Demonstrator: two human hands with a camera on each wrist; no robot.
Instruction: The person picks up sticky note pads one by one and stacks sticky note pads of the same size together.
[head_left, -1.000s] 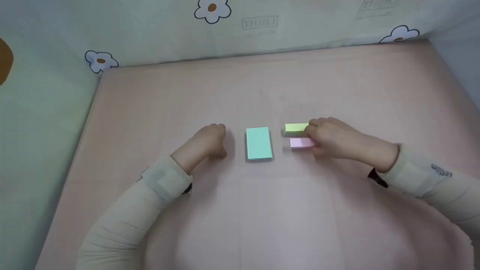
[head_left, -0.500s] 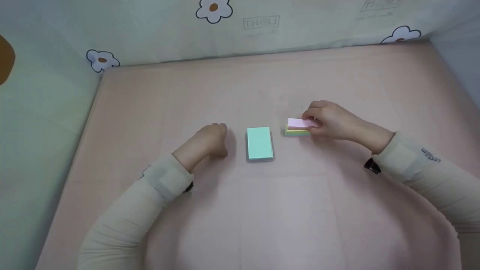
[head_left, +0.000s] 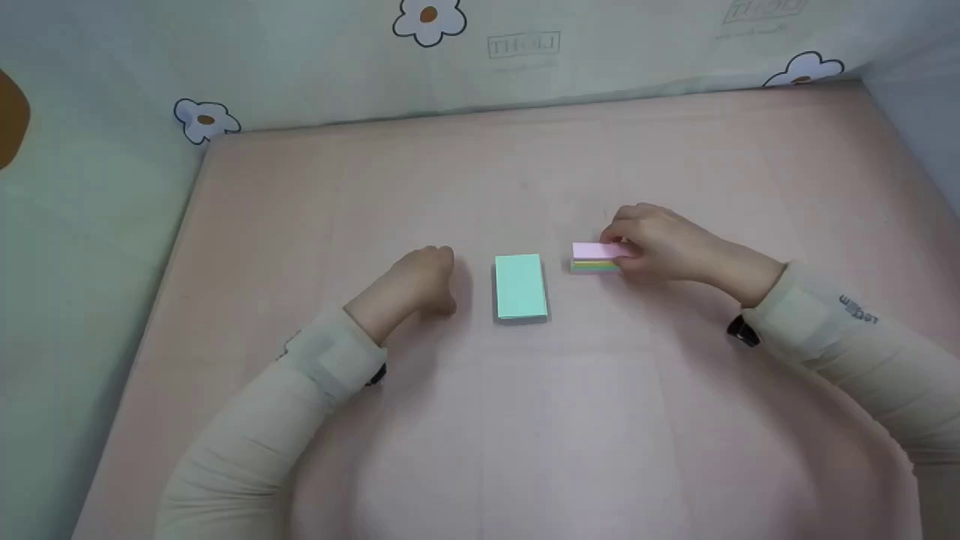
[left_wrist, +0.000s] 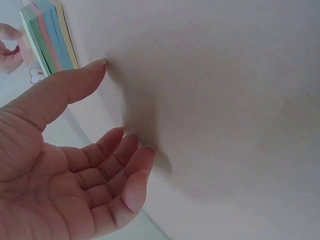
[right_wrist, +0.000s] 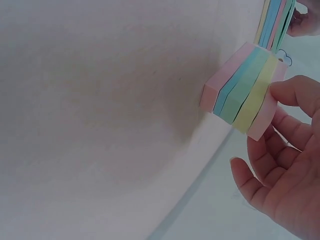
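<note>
My right hand [head_left: 660,244] pinches a narrow pink sticky note pad [head_left: 589,250] between thumb and fingers. That pad lies on top of a small stack of narrow sticky note pads. In the right wrist view the layers below it are a yellow pad [right_wrist: 257,95], a green pad [right_wrist: 245,90], a blue pad [right_wrist: 230,92] and another pink pad [right_wrist: 210,95] at the bottom. My left hand [head_left: 420,281] rests on the table with loosely bent fingers, holding nothing. Between the hands sits a stack of larger sticky note pads [head_left: 520,286], mint green on top.
A pale pink cloth covers the table [head_left: 525,435]. Behind and to the left stands a light curtain [head_left: 315,67] printed with flowers. The left wrist view shows green, pink, blue and yellow layers in the larger stack [left_wrist: 47,35].
My right hand has moved away from me, carrying the pink pad from in front of the yellow-topped stack up and down onto it. The left hand stays in place.
</note>
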